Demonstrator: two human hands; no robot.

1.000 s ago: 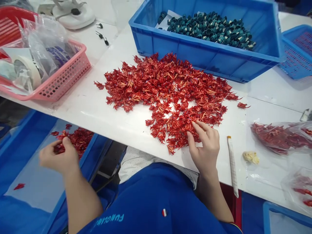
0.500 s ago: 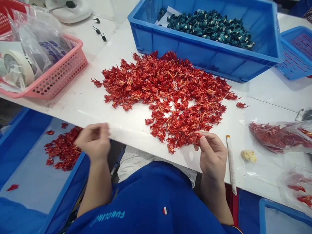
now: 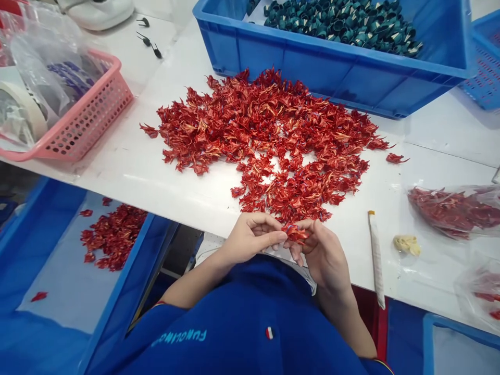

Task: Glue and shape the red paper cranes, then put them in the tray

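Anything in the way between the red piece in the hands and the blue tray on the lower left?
Only the left hand, which holds the red folded piece together with the right hand, and then the raised wall of the blue tray. Nothing else visible stands between them.

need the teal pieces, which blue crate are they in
The large blue crate on the table; the blue tray below the table holds red pieces.

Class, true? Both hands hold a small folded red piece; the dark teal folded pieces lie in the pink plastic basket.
No: in the head view, the dark teal folded pieces lie in the blue plastic crate, not the pink plastic basket. The left hand and right hand hold the folded red piece.
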